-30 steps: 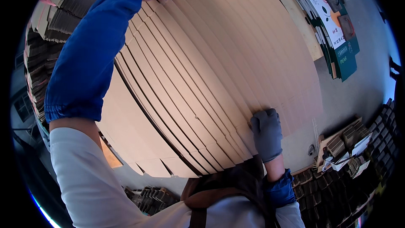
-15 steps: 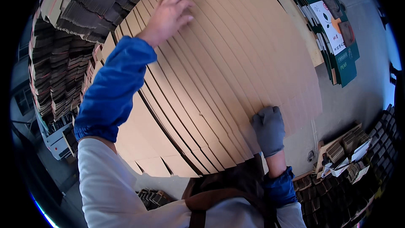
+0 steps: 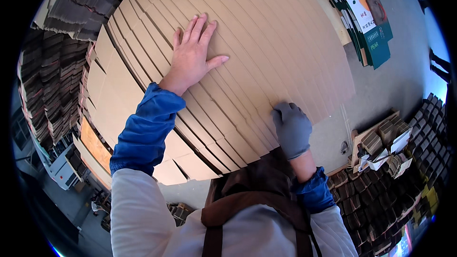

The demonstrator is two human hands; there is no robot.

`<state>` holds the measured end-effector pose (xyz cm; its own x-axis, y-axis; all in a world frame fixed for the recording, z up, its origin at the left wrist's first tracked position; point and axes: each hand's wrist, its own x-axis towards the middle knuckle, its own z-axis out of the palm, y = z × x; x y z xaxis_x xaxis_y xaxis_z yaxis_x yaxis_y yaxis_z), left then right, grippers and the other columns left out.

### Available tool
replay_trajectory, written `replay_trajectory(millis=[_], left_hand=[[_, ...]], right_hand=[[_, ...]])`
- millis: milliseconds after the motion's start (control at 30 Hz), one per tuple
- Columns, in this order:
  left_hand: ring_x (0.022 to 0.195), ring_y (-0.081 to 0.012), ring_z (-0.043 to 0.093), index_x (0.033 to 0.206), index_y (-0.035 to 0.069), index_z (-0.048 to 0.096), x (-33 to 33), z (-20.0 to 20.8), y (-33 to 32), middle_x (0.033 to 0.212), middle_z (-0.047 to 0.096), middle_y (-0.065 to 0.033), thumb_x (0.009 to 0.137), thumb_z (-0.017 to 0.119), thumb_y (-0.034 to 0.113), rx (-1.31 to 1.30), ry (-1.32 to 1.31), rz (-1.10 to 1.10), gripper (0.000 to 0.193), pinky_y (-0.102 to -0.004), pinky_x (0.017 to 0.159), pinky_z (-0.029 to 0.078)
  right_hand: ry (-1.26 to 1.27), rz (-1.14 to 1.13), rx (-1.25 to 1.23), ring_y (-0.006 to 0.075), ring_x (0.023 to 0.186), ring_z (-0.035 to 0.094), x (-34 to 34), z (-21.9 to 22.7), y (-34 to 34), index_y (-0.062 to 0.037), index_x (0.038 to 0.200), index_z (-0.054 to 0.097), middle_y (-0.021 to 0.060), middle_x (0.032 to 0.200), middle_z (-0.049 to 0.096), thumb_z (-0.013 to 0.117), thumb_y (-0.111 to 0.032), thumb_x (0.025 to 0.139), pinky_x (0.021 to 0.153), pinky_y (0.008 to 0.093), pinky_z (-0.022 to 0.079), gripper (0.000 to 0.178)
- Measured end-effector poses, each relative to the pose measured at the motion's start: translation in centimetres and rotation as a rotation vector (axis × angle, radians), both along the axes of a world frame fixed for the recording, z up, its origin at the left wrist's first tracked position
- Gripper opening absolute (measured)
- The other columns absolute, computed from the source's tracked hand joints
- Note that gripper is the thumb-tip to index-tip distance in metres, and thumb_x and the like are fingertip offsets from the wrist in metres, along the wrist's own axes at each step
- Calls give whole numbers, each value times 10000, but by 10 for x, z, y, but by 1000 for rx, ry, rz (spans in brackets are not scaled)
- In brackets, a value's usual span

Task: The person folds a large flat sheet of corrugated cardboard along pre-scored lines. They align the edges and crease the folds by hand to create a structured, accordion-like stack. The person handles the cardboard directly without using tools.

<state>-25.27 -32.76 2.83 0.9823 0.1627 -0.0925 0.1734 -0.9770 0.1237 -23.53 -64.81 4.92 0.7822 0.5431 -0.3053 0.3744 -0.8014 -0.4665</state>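
Note:
A wide fanned stack of brown cardboard sheets (image 3: pixel 238 66) fills the middle, its layers overlapping like steps. My left hand (image 3: pixel 193 59), bare, lies flat on the upper part of the sheets with its fingers spread. Over the near edge, toward the right, my right hand (image 3: pixel 293 131) in a grey glove is closed on the cardboard; its fingertips are curled out of sight. Both forearms wear blue sleeve covers. On the left side, dark gaps show between the outermost sheets, and small slots are cut near their ends.
Tall bundles of stacked cardboard (image 3: pixel 52 81) stand at the left. Green and white printed box sheets (image 3: pixel 366 24) lie at the far right. A wooden crate with cardboard pieces (image 3: pixel 381 143) sits at the right, beside rows of dark stacked pieces (image 3: pixel 362 204).
The stack appears shifted left and upward in view. My left hand has gone from partly curled to spread flat on the cardboard. The right hand stays closed at the near edge.

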Motion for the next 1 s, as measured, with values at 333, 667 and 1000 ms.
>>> replay_trajectory(millis=[333,667,1000], left_hand=[[1465,-382,304,1509,102,433,17,20,-17,1548,360,-205,699,825,627,6,56,48,1041,-588,1180,263],[1486,-387,284,1502,52,426,29,27,-24,1566,335,-221,671,837,643,82,193,32,1099,-655,1195,189],[1487,-397,283,1507,26,408,27,26,-23,1563,325,-248,659,842,649,74,198,19,1138,-660,1191,192]], right_hand=[[-18,-71,60,308,815,681,-20,-13,-5,-151,932,653,86,915,667,704,-258,889,675,435,554,126],[-1,-77,69,299,815,671,-15,-10,-4,-139,911,615,79,898,641,676,-273,910,650,440,548,147],[12,-57,45,295,817,674,-19,-9,-4,-140,929,598,83,923,633,671,-284,914,646,434,554,162]])
